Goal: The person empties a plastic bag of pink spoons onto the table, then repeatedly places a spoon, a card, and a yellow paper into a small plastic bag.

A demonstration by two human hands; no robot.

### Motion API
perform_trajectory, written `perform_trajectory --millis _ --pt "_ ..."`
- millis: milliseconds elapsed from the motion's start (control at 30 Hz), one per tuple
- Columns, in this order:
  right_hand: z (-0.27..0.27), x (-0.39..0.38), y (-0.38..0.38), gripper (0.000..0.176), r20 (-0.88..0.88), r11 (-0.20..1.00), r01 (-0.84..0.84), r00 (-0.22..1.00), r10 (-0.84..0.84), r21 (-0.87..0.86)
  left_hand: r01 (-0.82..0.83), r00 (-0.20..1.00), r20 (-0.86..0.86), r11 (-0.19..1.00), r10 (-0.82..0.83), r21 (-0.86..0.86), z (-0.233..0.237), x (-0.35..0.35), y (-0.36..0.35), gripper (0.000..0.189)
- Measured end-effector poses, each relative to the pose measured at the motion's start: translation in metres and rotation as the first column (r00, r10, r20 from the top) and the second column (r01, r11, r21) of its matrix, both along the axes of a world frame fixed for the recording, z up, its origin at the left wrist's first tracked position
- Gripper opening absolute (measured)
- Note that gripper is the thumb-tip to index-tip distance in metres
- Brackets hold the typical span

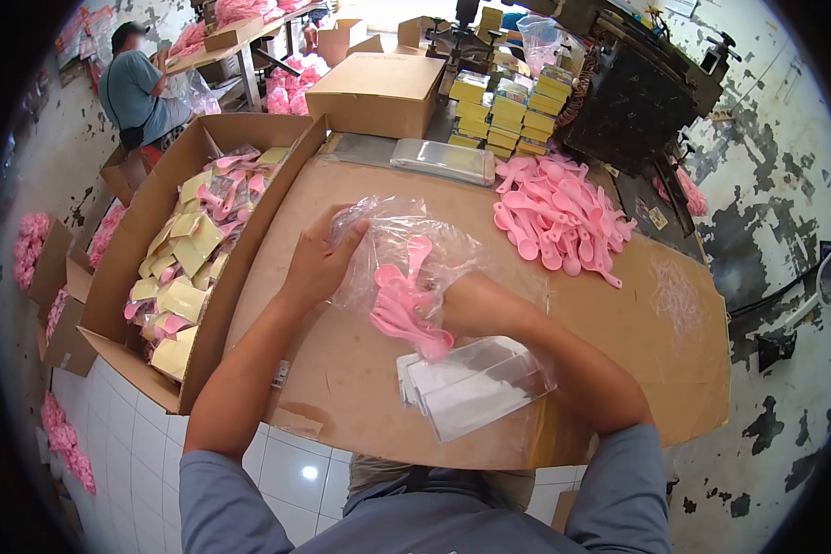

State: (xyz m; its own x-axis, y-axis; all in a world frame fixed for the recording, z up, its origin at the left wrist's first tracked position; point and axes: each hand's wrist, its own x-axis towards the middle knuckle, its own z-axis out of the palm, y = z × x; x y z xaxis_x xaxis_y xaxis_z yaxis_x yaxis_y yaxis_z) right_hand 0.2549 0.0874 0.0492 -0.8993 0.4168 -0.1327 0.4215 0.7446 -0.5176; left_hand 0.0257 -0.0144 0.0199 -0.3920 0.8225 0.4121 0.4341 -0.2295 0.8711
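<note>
A clear plastic bag point(452, 242) is spread open between my hands over the cardboard-covered table. My left hand point(328, 251) grips its left edge, thumb against the film. Several pink scoop-shaped spoons point(402, 309) lie in a bunch in the middle, overlapped by the clear film. Close to their right side is my right hand point(475, 305), its fingers curled in and mostly hidden; what they hold I cannot tell. Below the spoons, flat clear packets with white inserts point(475, 383) lie fanned on the cardboard near my right forearm.
A long carton point(314, 152) at left holds packed spoons with yellowish cards point(189, 235). Loose pink spoons point(563, 212) are heaped at right. Behind stand a stack of clear sleeves point(443, 161), a closed box point(379, 88), yellow-edged stacks point(503, 115) and a dark machine point(637, 92). Another person point(138, 92) sits far left.
</note>
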Motion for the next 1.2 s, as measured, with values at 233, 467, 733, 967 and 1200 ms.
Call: perform_trajectory --millis 233,467,733,967,1200 --pt "0.043 0.030 -0.006 0.023 -0.033 0.983 0.155 0.988 -0.153 0.100 -0.005 1.000 -0.019 1.000 0.005 0.003 0.004 0.002 -0.001 0.038" --pt "0.056 0.071 -0.011 0.012 -0.346 0.993 0.115 0.932 -0.104 0.013 0.007 0.999 0.037 0.999 -0.009 0.041 0.001 0.002 0.001 0.037" --pt "0.078 0.148 0.094 0.018 -0.447 0.928 0.257 0.820 -0.356 -0.268 0.055 0.987 0.147 0.998 -0.058 0.019 0.002 0.007 0.001 0.034" --pt "0.082 0.115 0.052 0.021 -0.715 0.695 0.597 0.677 -0.171 0.399 0.066 0.979 0.192 0.998 -0.065 0.000 0.007 0.011 -0.002 0.032" --pt "0.012 0.066 -0.022 0.013 -0.392 0.903 0.117 0.918 0.060 0.413 0.078 0.961 0.265 0.997 -0.077 0.007 -0.004 0.010 0.004 0.032"
